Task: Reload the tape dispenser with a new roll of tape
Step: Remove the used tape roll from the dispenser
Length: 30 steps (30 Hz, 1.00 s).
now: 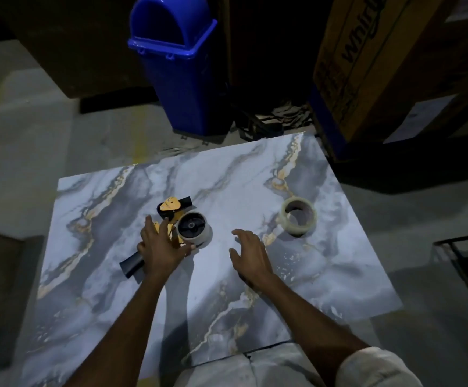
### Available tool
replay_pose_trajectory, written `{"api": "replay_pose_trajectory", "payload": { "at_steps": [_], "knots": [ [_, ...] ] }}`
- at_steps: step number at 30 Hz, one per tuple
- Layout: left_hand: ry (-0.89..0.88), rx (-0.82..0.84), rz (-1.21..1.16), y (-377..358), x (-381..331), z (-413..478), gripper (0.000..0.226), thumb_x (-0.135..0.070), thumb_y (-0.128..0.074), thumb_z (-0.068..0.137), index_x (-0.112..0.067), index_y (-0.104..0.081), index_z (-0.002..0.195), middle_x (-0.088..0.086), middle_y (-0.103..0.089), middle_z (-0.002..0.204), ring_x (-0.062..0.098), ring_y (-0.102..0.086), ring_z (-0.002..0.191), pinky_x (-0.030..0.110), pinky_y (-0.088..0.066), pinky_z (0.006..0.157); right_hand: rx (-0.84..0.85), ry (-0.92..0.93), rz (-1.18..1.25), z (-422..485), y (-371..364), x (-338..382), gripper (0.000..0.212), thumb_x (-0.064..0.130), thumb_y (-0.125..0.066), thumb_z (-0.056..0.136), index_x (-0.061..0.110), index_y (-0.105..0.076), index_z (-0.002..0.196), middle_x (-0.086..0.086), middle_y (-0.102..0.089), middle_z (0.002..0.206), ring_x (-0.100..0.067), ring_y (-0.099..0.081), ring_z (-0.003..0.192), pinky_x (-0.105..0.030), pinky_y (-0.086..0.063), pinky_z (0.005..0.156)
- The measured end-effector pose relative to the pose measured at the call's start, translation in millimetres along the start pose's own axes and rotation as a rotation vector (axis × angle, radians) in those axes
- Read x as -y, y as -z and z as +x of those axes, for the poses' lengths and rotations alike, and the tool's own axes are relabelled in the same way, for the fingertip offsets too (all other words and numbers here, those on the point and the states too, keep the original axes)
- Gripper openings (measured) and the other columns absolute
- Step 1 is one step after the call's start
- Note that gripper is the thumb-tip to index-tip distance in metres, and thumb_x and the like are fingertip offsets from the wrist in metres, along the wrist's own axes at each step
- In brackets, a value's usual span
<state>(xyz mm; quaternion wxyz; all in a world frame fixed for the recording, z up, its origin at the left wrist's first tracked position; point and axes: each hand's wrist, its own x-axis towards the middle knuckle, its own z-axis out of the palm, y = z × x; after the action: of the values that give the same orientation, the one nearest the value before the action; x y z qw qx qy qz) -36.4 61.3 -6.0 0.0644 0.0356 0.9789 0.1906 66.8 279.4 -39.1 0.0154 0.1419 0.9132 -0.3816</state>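
The left hand (163,245) lies spread on the tape dispenser (181,224), grasp indeterminate, while the right hand (251,254) hovers released, the tape roll (298,216) beyond its fingertips.

Light: dim
Floor (17,141): grey concrete
Bench (227,174): blue-grey marble pattern
Beyond bench: blue swing-lid bin (177,65), large cardboard box (380,60)

Single head-worn wide-angle view, looking forward and steeply down from above the person's lap, near the marble-patterned table (227,174), both forearms entering from the bottom edge, blue bin (177,65) and cardboard box (366,65) beyond the far edge
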Motion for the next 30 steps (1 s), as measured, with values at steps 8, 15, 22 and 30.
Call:
{"api": "replay_pose_trajectory", "payload": {
  "at_steps": [8,15,22,30],
  "knots": [
    [0.071,0.05,0.133,-1.9,-5.2,1.3,0.045,-0.025,-0.08,0.082,-0.018,-0.065,0.124,0.02,-0.031,0.156,0.043,-0.033,0.138,0.055,-0.038,0.096,0.082,0.112,0.078,23.8,-4.0,11.8,0.05,0.049,-0.053,0.089,0.033,-0.041,0.135,-0.002,-0.055,0.131,-0.025,-0.059,0.118,-0.049,-0.05,0.095],
    [0.004,0.003,-0.014,10.3,11.2,0.8,0.097,-0.027,-0.09,0.063,-0.021,-0.044,0.149,0.015,-0.031,0.156,0.039,-0.039,0.135,0.051,-0.046,0.094,0.12,0.12,-0.043,63.6,-13.2,86.8,0.084,0.064,-0.069,0.072,0.027,-0.038,0.14,-0.007,-0.054,0.128,-0.031,-0.053,0.115,-0.047,-0.051,0.09],
    [0.096,0.106,-0.137,17.0,18.8,6.8,0.126,-0.037,-0.093,0.063,-0.012,-0.017,0.161,0.013,-0.031,0.155,0.039,-0.055,0.125,0.048,-0.055,0.081,0.205,0.083,-0.292,80.9,-32.3,112.0,0.09,0.053,-0.071,0.071,0.018,-0.034,0.145,-0.012,-0.048,0.126,-0.035,-0.047,0.118,-0.047,-0.046,0.089],
    [0.049,0.118,-0.223,7.5,41.8,-10.3,0.124,-0.032,-0.091,0.061,-0.012,-0.018,0.16,0.008,-0.037,0.148,0.034,-0.058,0.118,0.045,-0.055,0.076,0.159,0.1,-0.225,56.6,-33.9,106.9,0.084,0.052,-0.077,0.063,0.027,-0.044,0.136,-0.006,-0.054,0.12,-0.03,-0.053,0.112,-0.04,-0.05,0.082]
  ]
}}
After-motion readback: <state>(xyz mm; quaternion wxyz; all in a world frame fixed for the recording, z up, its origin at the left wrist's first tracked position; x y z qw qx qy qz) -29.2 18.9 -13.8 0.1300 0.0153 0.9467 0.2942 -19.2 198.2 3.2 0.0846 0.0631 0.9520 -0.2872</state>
